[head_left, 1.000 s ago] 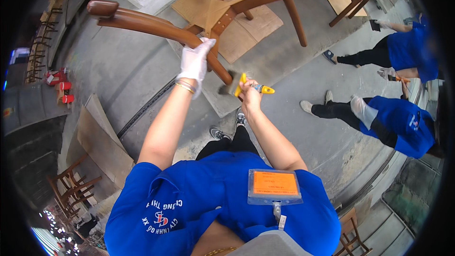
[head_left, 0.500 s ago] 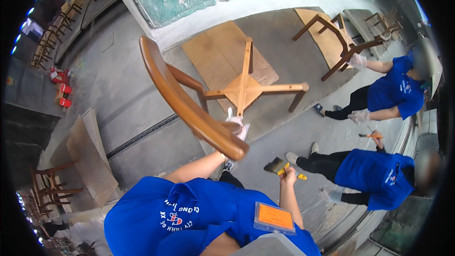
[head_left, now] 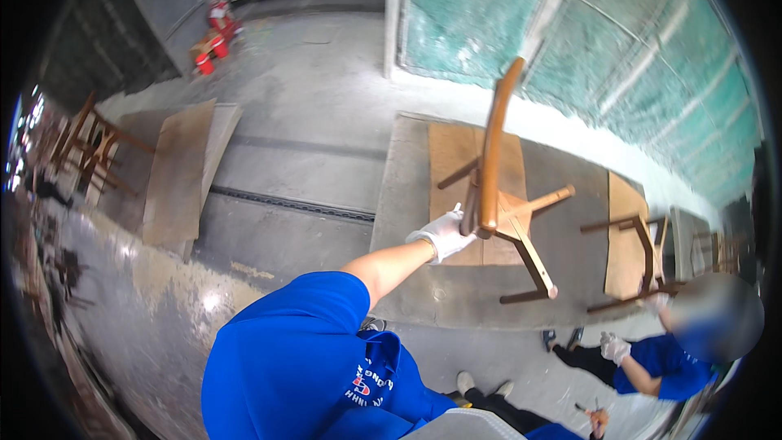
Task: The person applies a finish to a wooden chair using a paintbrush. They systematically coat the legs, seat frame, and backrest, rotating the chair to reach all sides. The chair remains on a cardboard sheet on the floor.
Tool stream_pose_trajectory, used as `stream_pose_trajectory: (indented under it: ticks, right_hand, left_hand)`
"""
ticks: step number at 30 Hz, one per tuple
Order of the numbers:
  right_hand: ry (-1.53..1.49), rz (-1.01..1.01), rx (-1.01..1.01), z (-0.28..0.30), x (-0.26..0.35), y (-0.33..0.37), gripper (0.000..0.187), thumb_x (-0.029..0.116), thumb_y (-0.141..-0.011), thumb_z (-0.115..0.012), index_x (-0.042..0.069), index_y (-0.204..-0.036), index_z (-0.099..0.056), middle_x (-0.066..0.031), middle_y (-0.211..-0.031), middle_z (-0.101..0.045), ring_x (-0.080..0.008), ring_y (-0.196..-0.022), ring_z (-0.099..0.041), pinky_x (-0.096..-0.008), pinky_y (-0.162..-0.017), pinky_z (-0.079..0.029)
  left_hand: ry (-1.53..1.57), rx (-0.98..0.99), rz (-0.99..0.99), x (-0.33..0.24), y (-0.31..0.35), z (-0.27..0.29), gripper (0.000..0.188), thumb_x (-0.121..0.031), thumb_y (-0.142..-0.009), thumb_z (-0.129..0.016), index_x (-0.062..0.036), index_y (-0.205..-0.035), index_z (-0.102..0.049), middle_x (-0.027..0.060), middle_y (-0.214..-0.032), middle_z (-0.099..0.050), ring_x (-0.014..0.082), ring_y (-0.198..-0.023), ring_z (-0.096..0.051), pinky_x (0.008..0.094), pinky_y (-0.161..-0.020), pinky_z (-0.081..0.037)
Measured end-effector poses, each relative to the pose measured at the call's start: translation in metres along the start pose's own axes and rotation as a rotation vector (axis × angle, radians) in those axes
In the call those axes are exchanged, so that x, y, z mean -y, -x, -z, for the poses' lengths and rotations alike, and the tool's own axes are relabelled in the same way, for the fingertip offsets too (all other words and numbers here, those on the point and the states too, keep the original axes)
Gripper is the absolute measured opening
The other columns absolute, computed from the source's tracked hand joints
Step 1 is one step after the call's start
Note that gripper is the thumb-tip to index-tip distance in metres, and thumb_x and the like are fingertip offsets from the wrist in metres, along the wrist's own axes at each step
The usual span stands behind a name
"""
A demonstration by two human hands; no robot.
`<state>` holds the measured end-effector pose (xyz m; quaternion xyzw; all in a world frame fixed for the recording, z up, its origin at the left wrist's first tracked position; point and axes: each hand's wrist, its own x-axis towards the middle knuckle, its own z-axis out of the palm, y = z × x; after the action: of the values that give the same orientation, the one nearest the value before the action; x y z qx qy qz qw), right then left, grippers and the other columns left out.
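My left hand, in a white glove, is closed around a lower part of a brown wooden chair frame, beside the end of its curved backrest. The chair frame is tilted and has a lighter cross-shaped seat support with legs at its ends. My fingers are partly hidden behind the wood. My right hand is out of sight.
Under the chair is a low grey platform with a brown board. At right a gloved co-worker handles another chair frame; another person's hand holds a brush. A floor track and boards lie left.
My view has swung left. The chair is turned, its backrest now nearly upright in the picture, with my left hand still on it. My right hand, which held a paintbrush, has left the view.
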<state>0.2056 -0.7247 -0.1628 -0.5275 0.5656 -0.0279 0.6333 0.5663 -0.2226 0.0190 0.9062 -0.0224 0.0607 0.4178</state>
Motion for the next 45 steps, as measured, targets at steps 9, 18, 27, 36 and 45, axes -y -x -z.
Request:
stream_pose_trajectory:
  ticks: [9, 18, 27, 36, 45]
  right_hand:
    - [0.502, 0.339, 0.362, -0.22, 0.079, 0.011, 0.019, 0.009, -0.086, -0.074, 0.007, -0.102, -0.066, -0.0056, -0.085, -0.072, -0.0218, -0.075, -0.072, -0.0439, -0.062, -0.058]
    - [0.899, 0.643, 0.687, -0.35, 0.01, 0.124, 0.017, 0.008, -0.086, -0.074, 0.004, -0.101, -0.066, -0.0072, -0.083, -0.071, -0.0213, -0.074, -0.072, -0.043, -0.061, -0.058]
    - [1.372, 0.916, 0.947, -0.367, -0.185, 0.251, 0.017, 0.008, -0.087, -0.074, 0.001, -0.099, -0.065, -0.0087, -0.081, -0.071, -0.0209, -0.072, -0.071, -0.0422, -0.06, -0.058]
    - [1.599, 0.89, 1.766, -0.396, -0.363, 0.529, 0.004, 0.004, -0.088, -0.071, 0.005, -0.084, -0.069, -0.0126, -0.074, -0.074, -0.0241, -0.072, -0.077, -0.0416, -0.064, -0.059]
    - [1.73, 1.502, 1.763, -0.372, -0.495, 0.756, 0.024, 0.027, -0.088, -0.076, 0.005, -0.097, -0.08, -0.0221, -0.088, -0.077, -0.0356, -0.082, -0.077, -0.0434, -0.076, -0.06]
  left_hand:
    - [-0.376, 0.284, 0.336, 0.046, 0.15, 0.036, 0.022, -0.014, -0.086, -0.072, -0.0014, -0.1, -0.083, 0.0236, -0.105, -0.079, 0.0409, -0.102, -0.078, 0.0478, -0.086, -0.064]
    - [-0.263, 0.292, 1.18, 0.163, 0.561, 0.152, 0.039, -0.022, -0.086, -0.067, -0.0037, -0.117, -0.081, 0.0221, -0.123, -0.077, 0.0399, -0.117, -0.074, 0.0488, -0.1, -0.058]
    - [0.13, -0.654, 1.795, 0.157, 0.942, 0.2, 0.04, -0.034, -0.102, -0.057, -0.0093, -0.125, -0.079, 0.0189, -0.133, -0.073, 0.0367, -0.125, -0.07, 0.0468, -0.101, -0.057]
    - [0.293, -0.179, 1.895, 0.018, 1.095, 0.124, 0.052, -0.047, -0.097, -0.061, -0.0123, -0.132, -0.076, 0.0171, -0.144, -0.068, 0.0378, -0.138, -0.062, 0.0473, -0.111, -0.052]
    - [0.509, -0.642, 1.884, 0.062, 1.144, 0.206, 0.051, -0.046, -0.096, -0.062, -0.0119, -0.131, -0.077, 0.0167, -0.139, -0.071, 0.0379, -0.136, -0.064, 0.0462, -0.108, -0.054]
